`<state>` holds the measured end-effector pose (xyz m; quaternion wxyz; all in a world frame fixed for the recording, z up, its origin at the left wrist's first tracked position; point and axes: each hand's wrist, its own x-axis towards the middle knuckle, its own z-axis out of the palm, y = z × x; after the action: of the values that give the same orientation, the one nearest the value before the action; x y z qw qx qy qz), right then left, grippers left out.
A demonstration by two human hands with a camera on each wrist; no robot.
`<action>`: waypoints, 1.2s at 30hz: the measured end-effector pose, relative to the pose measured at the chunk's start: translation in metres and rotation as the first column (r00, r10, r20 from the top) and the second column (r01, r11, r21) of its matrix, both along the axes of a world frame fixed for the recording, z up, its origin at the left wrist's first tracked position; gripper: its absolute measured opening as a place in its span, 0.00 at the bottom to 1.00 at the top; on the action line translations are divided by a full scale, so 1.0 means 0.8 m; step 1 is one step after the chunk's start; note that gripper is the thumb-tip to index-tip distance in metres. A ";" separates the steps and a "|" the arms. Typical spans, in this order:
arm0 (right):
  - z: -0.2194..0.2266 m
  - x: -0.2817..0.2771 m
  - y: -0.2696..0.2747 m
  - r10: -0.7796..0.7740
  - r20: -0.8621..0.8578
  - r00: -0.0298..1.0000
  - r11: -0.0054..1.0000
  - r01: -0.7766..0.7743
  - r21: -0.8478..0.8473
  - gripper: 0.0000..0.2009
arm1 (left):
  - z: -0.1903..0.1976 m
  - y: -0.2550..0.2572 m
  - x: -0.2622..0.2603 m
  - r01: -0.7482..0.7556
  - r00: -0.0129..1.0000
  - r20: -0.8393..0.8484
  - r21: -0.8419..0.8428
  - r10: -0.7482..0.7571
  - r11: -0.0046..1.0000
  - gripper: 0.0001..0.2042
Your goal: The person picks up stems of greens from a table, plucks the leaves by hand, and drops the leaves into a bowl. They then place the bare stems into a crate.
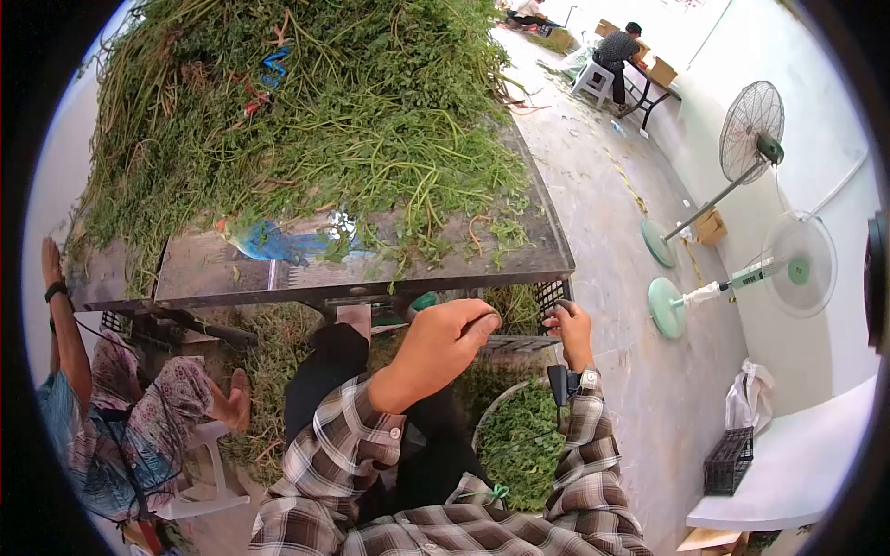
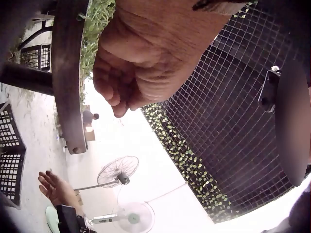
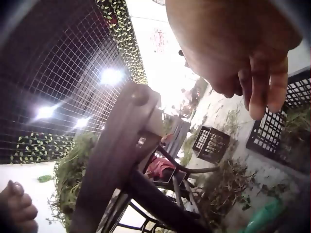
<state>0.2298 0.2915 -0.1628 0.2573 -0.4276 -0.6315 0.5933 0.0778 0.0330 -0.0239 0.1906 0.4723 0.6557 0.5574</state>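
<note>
My left hand [image 1: 436, 347] is raised in front of the table's near edge, its fingers curled toward the palm and the thumb against them. The left wrist view shows the same curled fingers [image 2: 116, 92], with nothing visible in them. My right hand [image 1: 573, 334] is off the table's right corner, fingers loosely bent and apart, overlapping a black crate [image 1: 549, 298] in the head view. In the right wrist view its fingers [image 3: 262, 92] hang down holding nothing visible. A large heap of leafy green stems [image 1: 306, 120] covers most of the dark tabletop [image 1: 371, 278].
A round tub of green leaves [image 1: 524, 445] stands on the floor below my hands. Two standing fans [image 1: 753, 130] are at the right, with a white table [image 1: 788, 473] nearer. Another person [image 1: 120, 426] sits at the left. Cut stems litter the floor under the table.
</note>
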 end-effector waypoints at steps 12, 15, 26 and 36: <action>0.183 -0.092 -0.090 0.245 -0.186 0.952 0.928 -0.174 0.328 0.08 | 0.004 -0.004 -0.006 -0.081 0.995 0.069 0.048 0.078 0.996 0.08; 0.199 -0.132 -0.098 0.363 -0.129 0.923 0.887 -0.300 0.350 0.09 | 0.003 -0.005 -0.008 -0.114 0.988 0.114 0.073 0.105 0.991 0.09; 0.204 -0.258 -0.101 0.584 0.412 0.700 0.075 -0.551 0.831 0.23 | 0.003 -0.011 -0.018 -0.192 0.973 0.151 0.116 0.174 0.974 0.09; 0.290 -0.289 -0.091 0.554 -0.025 0.832 0.509 -0.315 0.801 0.11 | 0.000 -0.011 -0.019 -0.185 0.971 0.179 0.154 0.157 0.971 0.09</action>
<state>-0.0010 0.2186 0.0688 0.3411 -0.0135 -0.8662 0.3650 0.0627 0.0244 -0.0242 0.1548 0.3804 0.6260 0.6629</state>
